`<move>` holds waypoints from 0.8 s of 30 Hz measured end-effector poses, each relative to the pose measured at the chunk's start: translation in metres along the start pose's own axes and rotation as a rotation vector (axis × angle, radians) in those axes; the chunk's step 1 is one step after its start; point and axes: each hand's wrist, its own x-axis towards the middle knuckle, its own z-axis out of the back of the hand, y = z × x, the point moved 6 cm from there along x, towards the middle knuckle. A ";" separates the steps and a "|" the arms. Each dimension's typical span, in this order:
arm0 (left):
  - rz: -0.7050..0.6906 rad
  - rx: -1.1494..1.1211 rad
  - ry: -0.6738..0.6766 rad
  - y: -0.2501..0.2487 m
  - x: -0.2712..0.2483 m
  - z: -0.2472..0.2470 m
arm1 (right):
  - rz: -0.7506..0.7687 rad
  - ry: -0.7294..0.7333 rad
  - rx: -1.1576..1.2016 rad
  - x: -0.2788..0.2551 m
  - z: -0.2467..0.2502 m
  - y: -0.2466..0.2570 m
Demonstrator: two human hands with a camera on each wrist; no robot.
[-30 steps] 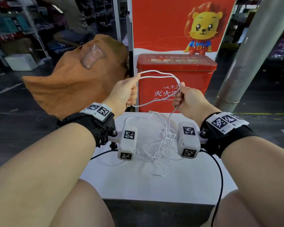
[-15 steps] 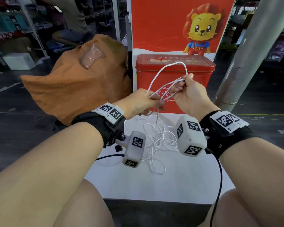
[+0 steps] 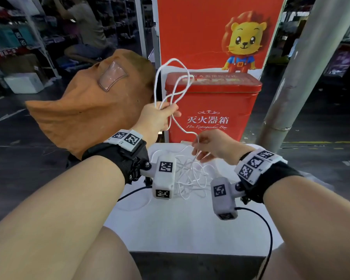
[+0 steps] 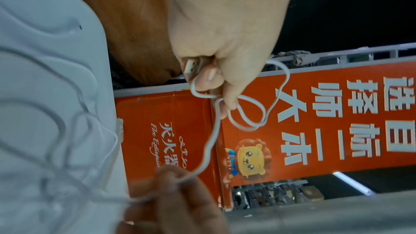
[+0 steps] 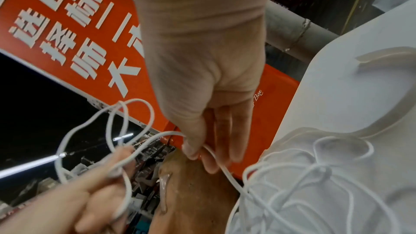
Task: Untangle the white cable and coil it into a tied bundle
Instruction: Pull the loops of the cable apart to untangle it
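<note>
A thin white cable lies as a loose tangle (image 3: pixel 190 176) on the white table (image 3: pixel 190 229), with one end lifted. My left hand (image 3: pixel 160 116) is raised over the table's far edge and grips a few loops (image 3: pixel 155 85) that stand up above the fist. In the left wrist view the left hand (image 4: pixel 216 70) also holds the USB plug (image 4: pixel 191 66) against the palm. From there a single strand (image 4: pixel 210 145) runs down to my right hand (image 3: pixel 206 146). That hand (image 5: pixel 202 131) pinches the strand (image 5: pixel 227 172) between thumb and fingers just above the tangle.
A red fire extinguisher box (image 3: pixel 214 110) stands right behind the table, under a red poster with a cartoon lion (image 3: pixel 242 41). A brown fabric bag (image 3: pixel 93 110) sits at the left, a grey pole (image 3: pixel 295 77) at the right. My knees are at the table's near edge.
The hands met at the loops, then parted. My left hand now holds the loops higher, and my right hand has dropped to the strand near the table.
</note>
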 end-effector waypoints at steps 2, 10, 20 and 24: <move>0.034 0.165 0.089 0.010 0.000 0.001 | 0.067 -0.105 -0.001 -0.001 0.012 0.008; 0.200 0.186 0.364 0.020 -0.017 -0.023 | 0.154 -0.302 0.361 -0.007 0.027 0.026; 0.213 0.310 0.465 0.017 -0.028 -0.032 | 0.254 -0.362 0.533 -0.009 0.026 0.038; 0.134 0.230 0.281 0.017 -0.020 -0.022 | 0.255 -0.204 0.223 -0.008 0.012 0.033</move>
